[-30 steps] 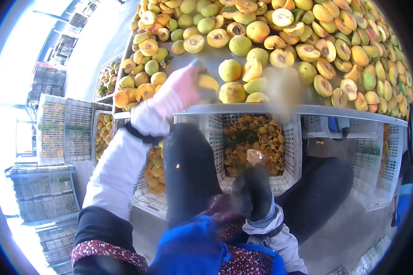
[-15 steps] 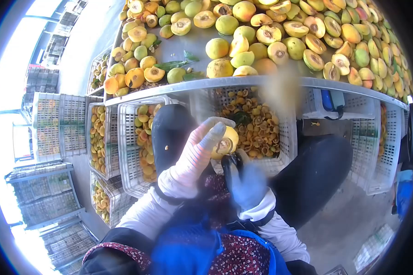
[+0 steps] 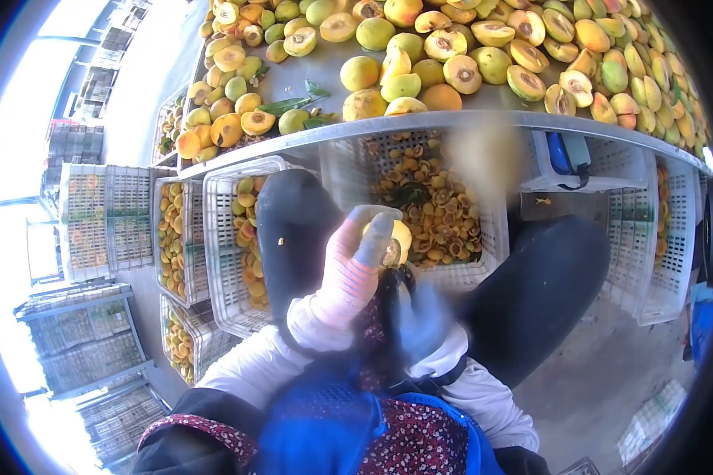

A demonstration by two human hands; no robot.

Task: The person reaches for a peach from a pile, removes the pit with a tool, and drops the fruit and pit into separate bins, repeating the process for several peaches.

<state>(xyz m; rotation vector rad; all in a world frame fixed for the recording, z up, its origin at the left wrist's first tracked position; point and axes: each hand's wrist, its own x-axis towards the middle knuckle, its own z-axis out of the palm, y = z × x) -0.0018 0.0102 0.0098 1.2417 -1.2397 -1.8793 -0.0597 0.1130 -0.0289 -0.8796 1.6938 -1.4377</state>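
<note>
Head view, laden table [image 3: 325, 73], crates [image 3: 228, 237] beneath, left fingers [image 3: 370, 236] clasping fruit [image 3: 402, 236], right fingers [image 3: 421, 317] unclear

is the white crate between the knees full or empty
Partly full: brownish fruit pieces cover the floor of the crate, and its white walls rise bare above them.

Steel table [image 3: 325, 70] w/ raised rim across top; white plastic crates [image 3: 223, 237] beneath, more crates stacked [image 3: 83, 218] at L; grey concrete floor [image 3: 598, 372] lower R; hard daylight [image 3: 16, 111] blows out L edge.
</note>
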